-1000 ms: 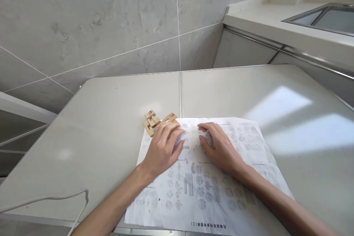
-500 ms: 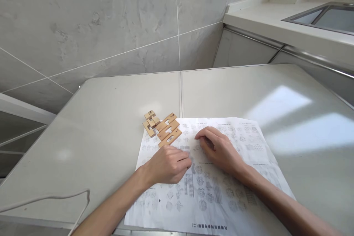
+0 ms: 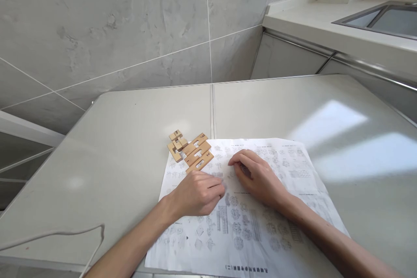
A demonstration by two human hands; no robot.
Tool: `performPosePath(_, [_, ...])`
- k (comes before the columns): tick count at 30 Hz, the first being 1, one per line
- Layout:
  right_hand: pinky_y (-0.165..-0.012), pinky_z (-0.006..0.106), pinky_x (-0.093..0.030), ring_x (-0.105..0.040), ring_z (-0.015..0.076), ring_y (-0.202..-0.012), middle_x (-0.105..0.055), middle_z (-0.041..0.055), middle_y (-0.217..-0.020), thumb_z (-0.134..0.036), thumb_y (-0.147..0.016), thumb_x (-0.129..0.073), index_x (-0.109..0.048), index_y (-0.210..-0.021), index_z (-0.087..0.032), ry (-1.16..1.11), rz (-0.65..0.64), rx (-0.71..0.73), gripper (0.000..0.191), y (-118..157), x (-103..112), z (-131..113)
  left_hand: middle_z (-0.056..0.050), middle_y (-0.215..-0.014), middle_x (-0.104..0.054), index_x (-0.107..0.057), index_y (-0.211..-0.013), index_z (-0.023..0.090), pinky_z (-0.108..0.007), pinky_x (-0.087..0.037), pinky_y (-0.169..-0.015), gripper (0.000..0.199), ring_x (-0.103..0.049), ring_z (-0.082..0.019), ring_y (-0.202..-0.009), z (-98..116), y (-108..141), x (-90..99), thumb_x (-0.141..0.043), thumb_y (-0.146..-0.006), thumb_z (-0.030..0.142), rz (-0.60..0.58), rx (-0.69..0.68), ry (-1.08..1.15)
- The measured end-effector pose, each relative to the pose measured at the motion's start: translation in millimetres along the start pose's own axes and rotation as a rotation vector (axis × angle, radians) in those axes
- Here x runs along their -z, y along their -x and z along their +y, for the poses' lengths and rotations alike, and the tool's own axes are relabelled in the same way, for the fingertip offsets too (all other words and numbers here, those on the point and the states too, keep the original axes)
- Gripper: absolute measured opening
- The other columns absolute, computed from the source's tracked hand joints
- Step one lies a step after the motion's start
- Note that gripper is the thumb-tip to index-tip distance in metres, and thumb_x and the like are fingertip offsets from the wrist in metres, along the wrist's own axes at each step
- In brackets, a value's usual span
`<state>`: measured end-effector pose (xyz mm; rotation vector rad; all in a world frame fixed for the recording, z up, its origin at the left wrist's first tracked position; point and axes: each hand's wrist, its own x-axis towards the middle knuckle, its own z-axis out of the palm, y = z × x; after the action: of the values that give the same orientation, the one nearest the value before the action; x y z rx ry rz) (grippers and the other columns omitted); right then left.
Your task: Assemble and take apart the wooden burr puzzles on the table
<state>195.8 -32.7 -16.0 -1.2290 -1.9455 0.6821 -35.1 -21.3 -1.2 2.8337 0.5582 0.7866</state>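
Flat wooden puzzle pieces [image 3: 197, 153] marked with numbers lie side by side across the far left edge of the printed sheet [image 3: 228, 252]. Each has a slot or cut-out in it. My left hand [image 3: 203, 193] rests on the paper just below them, fingers curled in and nothing visible in it; its palm side is hidden. Opposite it, my right hand [image 3: 254, 173] lies on the sheet with loosely bent fingers. Its thumb sits close under the index finger, and no object shows in the hollow between them.
Notched wooden blocks [image 3: 177, 145] sit left of the flat pieces, one marked 3. A pale cable [image 3: 65, 233] runs over the table's [image 3: 107, 160] near left corner. Behind stands a tiled wall [image 3: 146, 21]. A counter [image 3: 325, 21] with a sink is at the right.
Hardly anything differs. The whole view has shifted very slightly, while both hands and the wooden pieces keep their places.
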Motion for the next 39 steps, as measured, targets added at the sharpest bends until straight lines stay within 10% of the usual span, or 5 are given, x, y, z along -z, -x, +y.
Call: performPosePath(39, [-0.078, 0.04, -0.056, -0.067, 0.0246, -0.093, -0.071, 0.0069, -0.103, -0.007, -0.101, -0.048, -0.062, -0.104, -0.025, 0.014, -0.01, 0.003, 0.022, 0.1, 1.1, -1.7, 0.005, -0.059, -0.046, -0.054, -0.069, 0.018, -0.03, -0.022, -0.046, 0.024, -0.033, -0.011, -0.051, -1.4, -0.1, -0.1, -0.047, -0.08, -0.002, 0.023, 0.007, -0.012])
